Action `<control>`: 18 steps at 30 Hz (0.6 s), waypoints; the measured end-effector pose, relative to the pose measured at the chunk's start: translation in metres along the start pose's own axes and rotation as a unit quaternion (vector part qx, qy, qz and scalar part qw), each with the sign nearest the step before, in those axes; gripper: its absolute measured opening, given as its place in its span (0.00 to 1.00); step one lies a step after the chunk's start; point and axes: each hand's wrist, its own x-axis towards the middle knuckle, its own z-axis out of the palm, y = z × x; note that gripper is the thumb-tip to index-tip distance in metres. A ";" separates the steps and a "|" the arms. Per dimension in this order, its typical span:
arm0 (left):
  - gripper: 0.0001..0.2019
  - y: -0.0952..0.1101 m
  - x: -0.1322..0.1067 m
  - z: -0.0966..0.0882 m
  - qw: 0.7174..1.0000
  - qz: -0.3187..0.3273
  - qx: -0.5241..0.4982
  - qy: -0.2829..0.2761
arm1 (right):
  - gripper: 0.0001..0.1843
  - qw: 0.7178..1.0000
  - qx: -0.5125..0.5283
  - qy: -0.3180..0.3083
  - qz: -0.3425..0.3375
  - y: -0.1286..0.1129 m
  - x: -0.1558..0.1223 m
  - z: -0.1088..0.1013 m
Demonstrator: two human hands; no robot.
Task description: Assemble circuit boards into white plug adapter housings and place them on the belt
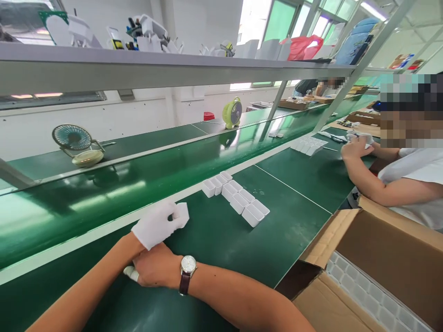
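My left hand [155,226] wears a white glove and rests on the green bench mat [221,240]. Its fingers are closed on a small white plastic box [182,213]. My right hand [154,267] is bare except for a white finger cot and has a wristwatch [188,266] on its wrist. It crosses over and curls against my left wrist, just below the glove's cuff. Two short rows of open white plastic boxes [238,197] stand on the mat to the right of my left hand, a hand's width away.
A green conveyor belt [145,177] runs past the bench, with two small fans [74,140] [232,112] behind it. An open cardboard carton [377,258] with white boxes stands at lower right. A co-worker's arms [363,170] work at the right, beside more white boxes [308,145]. A cluttered shelf [138,67] hangs overhead.
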 end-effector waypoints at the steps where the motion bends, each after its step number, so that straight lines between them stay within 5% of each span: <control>1: 0.12 -0.013 -0.014 -0.009 0.998 -0.035 0.006 0.045 | 0.17 1.000 -0.017 0.012 -0.002 0.000 -0.001 -0.002; 5: 0.12 -0.065 -0.073 -0.036 0.975 -0.108 -0.037 0.192 | 0.22 0.997 -0.050 0.049 -0.025 0.001 -0.005 -0.011; 7: 0.10 -0.085 -0.099 -0.045 0.967 -0.128 -0.082 0.202 | 0.21 0.997 -0.050 0.054 -0.022 0.001 -0.006 -0.013; 10: 0.20 -0.104 -0.129 -0.051 0.957 -0.202 -0.122 0.172 | 0.22 0.997 -0.048 0.053 -0.021 0.000 -0.007 -0.013; 14: 0.24 -0.116 -0.143 -0.052 0.941 -0.218 -0.200 0.166 | 0.21 0.997 -0.046 0.063 -0.023 0.000 -0.009 -0.011; 18: 0.22 -0.120 -0.138 -0.047 0.910 -0.177 -0.302 0.220 | 0.21 0.995 -0.054 0.082 -0.032 0.001 -0.010 -0.010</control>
